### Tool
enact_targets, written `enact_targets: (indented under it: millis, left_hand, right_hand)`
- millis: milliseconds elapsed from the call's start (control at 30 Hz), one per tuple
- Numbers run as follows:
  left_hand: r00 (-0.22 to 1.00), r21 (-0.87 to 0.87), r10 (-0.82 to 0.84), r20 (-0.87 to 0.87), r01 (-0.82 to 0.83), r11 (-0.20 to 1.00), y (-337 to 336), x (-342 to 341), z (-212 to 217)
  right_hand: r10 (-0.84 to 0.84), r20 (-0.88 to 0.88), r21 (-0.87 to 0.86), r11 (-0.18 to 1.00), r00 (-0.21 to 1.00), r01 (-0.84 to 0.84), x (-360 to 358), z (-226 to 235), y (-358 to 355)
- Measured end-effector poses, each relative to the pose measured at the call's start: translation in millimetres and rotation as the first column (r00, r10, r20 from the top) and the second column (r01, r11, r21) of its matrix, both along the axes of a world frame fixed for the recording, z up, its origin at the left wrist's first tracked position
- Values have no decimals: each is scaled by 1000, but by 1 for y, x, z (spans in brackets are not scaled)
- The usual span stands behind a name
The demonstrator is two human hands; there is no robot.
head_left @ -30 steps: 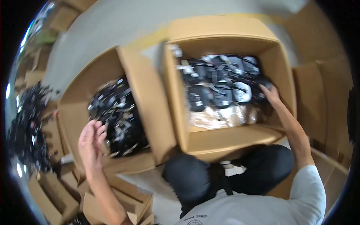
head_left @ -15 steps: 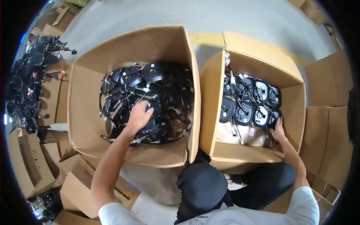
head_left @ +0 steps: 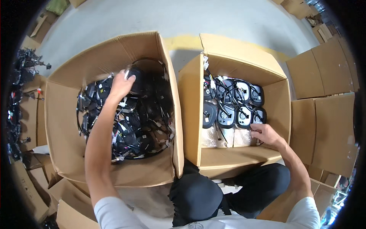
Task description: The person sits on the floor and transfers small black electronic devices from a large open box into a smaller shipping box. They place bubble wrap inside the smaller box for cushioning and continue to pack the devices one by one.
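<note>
My left hand (head_left: 122, 86) is deep in the left cardboard box (head_left: 61, 126), by its far wall. Its fingers are closed on the edge of a black rounded unit (head_left: 140, 81), which looks slightly blurred. Beneath lies a jumbled heap of similar black units (head_left: 129, 128) with cables and white connectors. In the right cardboard box (head_left: 244, 154), rounded black and grey units (head_left: 226, 115) stand in two rows, cables lying over them. My right hand (head_left: 267, 134) hovers at the near right unit (head_left: 259, 115), fingers bent but apart; I see nothing held in them.
Bubble wrap (head_left: 217, 138) lines the right box near its front wall. Stacked cartons (head_left: 333, 129) stand on the right. Black cabled parts (head_left: 17, 110) are piled at the far left, with open cartons (head_left: 74, 212) below. My knees (head_left: 198, 198) are close to both boxes.
My left hand has moved to the far side of the left box and closed on a black unit. My right hand has drawn back from the unit's side toward its near edge. The view has shifted right.
</note>
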State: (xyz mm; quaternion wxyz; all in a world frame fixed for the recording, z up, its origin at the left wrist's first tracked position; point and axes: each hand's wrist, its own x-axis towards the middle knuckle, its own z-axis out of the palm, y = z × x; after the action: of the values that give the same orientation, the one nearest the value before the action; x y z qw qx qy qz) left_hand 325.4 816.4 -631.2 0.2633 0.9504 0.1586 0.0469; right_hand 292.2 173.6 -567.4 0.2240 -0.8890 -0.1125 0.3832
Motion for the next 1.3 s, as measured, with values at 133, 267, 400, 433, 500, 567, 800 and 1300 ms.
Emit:
enact_targets:
  millis: [133,267,400,433,500,567,800,1300]
  left_hand:
    - [995,-881,95,33,-16,472,-59,-43,131]
    - [979,-892,-93,183,205,404,-134,-68,209]
    - [948,-879,-229,220,295,374,-135,-54,184]
    - [967,-929,-135,215,246,278,-124,-44,174]
    - [999,-878,24,46,29,478,-100,-28,135]
    - [960,-753,219,-176,-274,598,-73,-11,43]
    - [890,-295,241,-388,-367,882,-81,69,-290]
    - [969,-971,83,231,224,85,-133,-106,223]
  right_hand:
    - [2,26,316,949,1000,-10,20,75,76]
    - [-21,-411,847,359,911,391,21,122,205]
    - [-113,-456,816,342,883,465,24,169,238]
    - [-212,-425,814,335,880,474,25,176,219]
    - [-422,-367,808,297,829,509,21,191,169]
    - [-588,-241,825,295,772,482,-2,211,129]
    - [-860,-141,706,259,490,659,-70,179,75]
    - [-650,-127,875,283,749,393,-66,179,83]
